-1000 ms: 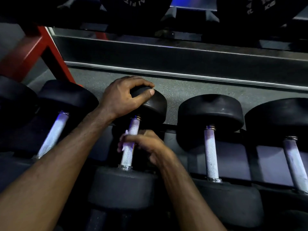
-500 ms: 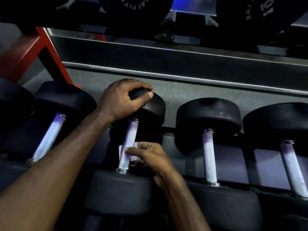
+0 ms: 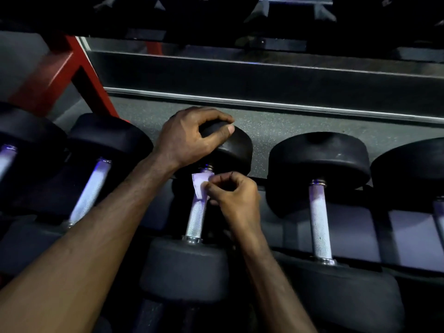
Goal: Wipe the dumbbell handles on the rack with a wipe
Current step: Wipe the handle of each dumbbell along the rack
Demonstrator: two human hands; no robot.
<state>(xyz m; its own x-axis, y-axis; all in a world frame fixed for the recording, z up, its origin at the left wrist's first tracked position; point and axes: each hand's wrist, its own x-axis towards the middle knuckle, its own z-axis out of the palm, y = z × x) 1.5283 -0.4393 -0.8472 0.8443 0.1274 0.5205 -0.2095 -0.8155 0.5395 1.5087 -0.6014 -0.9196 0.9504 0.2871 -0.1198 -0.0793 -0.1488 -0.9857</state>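
Several black dumbbells with knurled silver handles lie side by side on the rack. My left hand [image 3: 192, 135] grips the far head [image 3: 230, 145] of the middle dumbbell, fingers curled over its top. My right hand [image 3: 234, 195] pinches a small white wipe [image 3: 200, 185] against the upper end of that dumbbell's handle [image 3: 197, 217], just below the far head. The near head [image 3: 185, 267] sits below my forearms.
Neighbouring handles lie to the left [image 3: 90, 191] and to the right [image 3: 319, 222]. A red rack upright [image 3: 62, 75] rises at the upper left. Speckled floor [image 3: 276, 131] and a dark upper shelf with more weights lie beyond.
My right hand has slid the wipe up the handle from near its lower end to just under the far head. My left hand has kept its grip on the far head.
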